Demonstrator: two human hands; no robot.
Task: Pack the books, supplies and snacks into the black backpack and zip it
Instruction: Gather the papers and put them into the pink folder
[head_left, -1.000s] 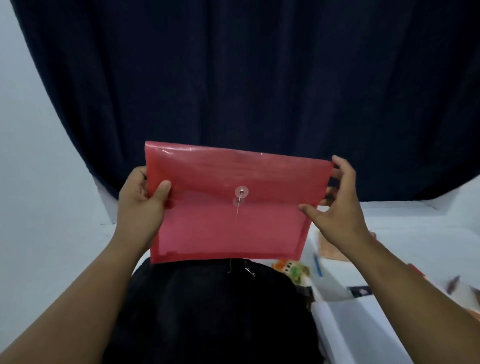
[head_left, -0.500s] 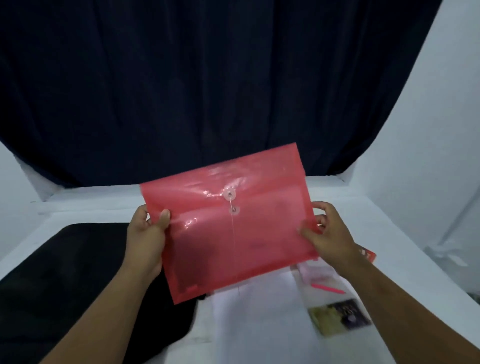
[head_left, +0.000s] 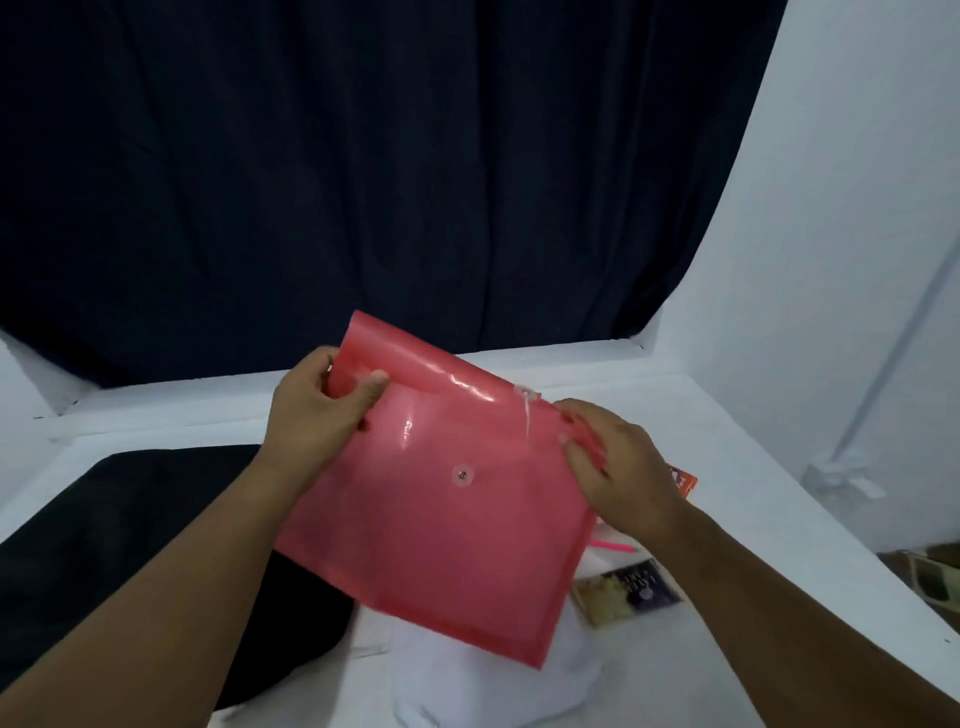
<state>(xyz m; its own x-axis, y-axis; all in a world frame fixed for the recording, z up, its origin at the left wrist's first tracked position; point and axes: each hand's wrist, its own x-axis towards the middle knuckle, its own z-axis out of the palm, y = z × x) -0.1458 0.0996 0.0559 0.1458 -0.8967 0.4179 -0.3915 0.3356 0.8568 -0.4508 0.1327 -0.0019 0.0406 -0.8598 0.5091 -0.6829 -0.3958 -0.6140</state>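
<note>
I hold a red translucent plastic envelope folder (head_left: 441, 540) above the white table, tilted down to the right. Its flap is lifted and curls back at the top. My left hand (head_left: 317, 410) pinches the flap's left corner between thumb and fingers. My right hand (head_left: 613, 467) grips the folder's upper right edge by the flap. The black backpack (head_left: 130, 545) lies flat on the table at the left, partly under my left forearm and the folder.
On the white table (head_left: 727, 426) to the right lie a pink pen (head_left: 613, 544), a dark-covered book (head_left: 631, 590) and an orange packet (head_left: 684, 480), all partly hidden by the folder and my right hand. A dark curtain (head_left: 363, 182) hangs behind the table.
The folder's flap has come open and been lifted back. The folder has tipped flatter and lower toward the right, and my right hand has shifted up to the flap edge.
</note>
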